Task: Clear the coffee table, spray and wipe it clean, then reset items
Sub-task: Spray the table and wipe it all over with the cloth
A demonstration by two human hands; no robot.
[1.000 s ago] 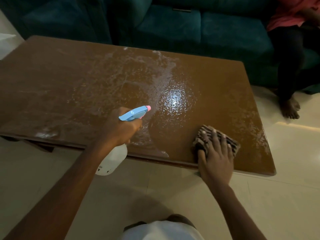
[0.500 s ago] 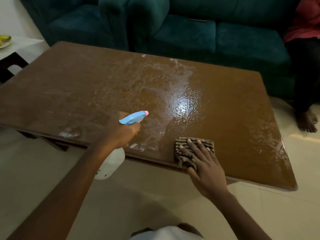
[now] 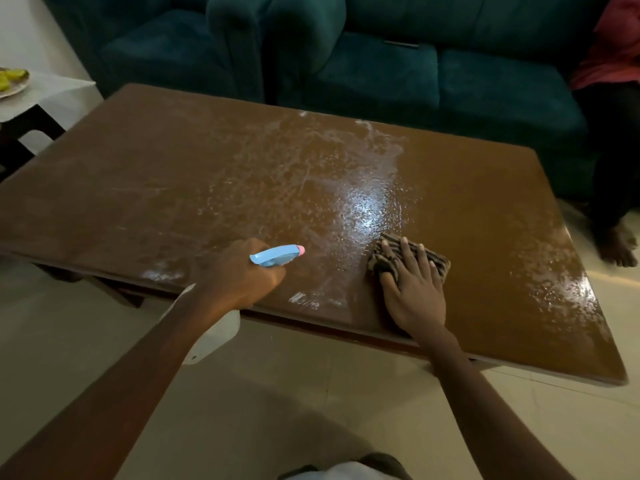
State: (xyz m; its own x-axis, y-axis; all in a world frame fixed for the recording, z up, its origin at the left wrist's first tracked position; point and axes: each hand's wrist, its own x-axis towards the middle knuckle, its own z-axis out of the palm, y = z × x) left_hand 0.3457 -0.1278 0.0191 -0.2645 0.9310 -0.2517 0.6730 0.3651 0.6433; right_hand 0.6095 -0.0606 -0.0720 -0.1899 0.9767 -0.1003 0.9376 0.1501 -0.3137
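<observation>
a: where does the wiping stand?
b: the right hand (image 3: 414,292) lies flat, fingers spread, pressing the striped cloth (image 3: 441,263) onto the worktop (image 3: 485,188), close to the near edge and just right of the bright wet patch (image 3: 363,206). right of the cloth the wood looks mostly dry, though droplets (image 3: 571,289) shine at the right end.
a: and the other hand?
b: the left hand (image 3: 242,275) is wrapped round the spray bottle (image 3: 277,255), nozzle pointing right above the near edge, its white body hanging below that edge. it touches nothing on the worktop, as far as i can tell.
a: what makes a good pass from here?
b: my judgement: hold the palm flat so the whole cloth bears down, and take long overlapping strokes leftward into the wet patch, from far edge to near edge, not small scrubs. white streaks (image 3: 242,161) cover the left half and the cloth is small, so it likely soaks fast; refold to a drier face once it smears.
a: risks?
b: pushing liquid over the near edge onto the floor (image 3: 311,393), and missing those droplets on the right. more spray looks unnecessary.
</observation>
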